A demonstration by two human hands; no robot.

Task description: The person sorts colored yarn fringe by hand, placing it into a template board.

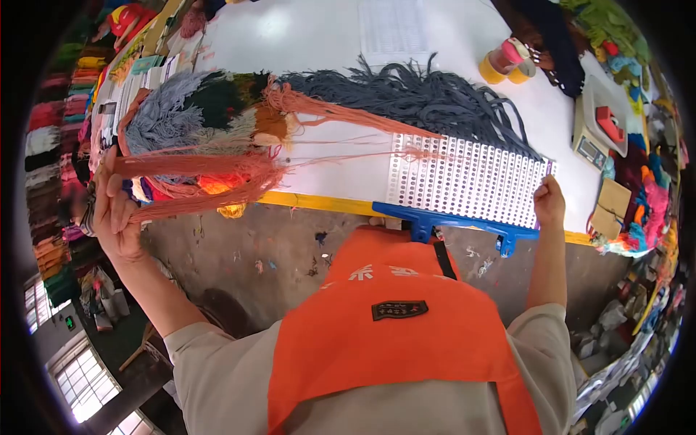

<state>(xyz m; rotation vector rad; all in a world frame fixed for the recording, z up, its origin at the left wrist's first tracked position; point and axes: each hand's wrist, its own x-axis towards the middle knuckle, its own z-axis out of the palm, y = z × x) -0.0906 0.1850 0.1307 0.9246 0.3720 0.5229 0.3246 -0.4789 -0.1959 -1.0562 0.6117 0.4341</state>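
My left hand (pixel 116 210) is raised at the left, its fingers closed through a looped hank of salmon-pink yarn (pixel 196 165). Loose strands run from that hank to the right, across a white card punched with rows of holes (pixel 464 177). Another salmon bundle (pixel 326 109) stretches from the yarn pile to the card's top edge. At the card's right edge is my right hand (pixel 549 203), fingers pinched together; what they grip is too small to make out. Dark grey-blue yarn (pixel 413 94) lies along the card's far side. A blue clip-like holder (pixel 457 221) spans the card's near edge.
Grey, green and brown yarn hanks (pixel 167 109) are heaped on the left of the white table (pixel 304 29). Toward the back right are pink-and-yellow cups or spools (pixel 504 61), a scale (pixel 591 148) and a brown pad (pixel 610 208). Yarn stacks line both sides.
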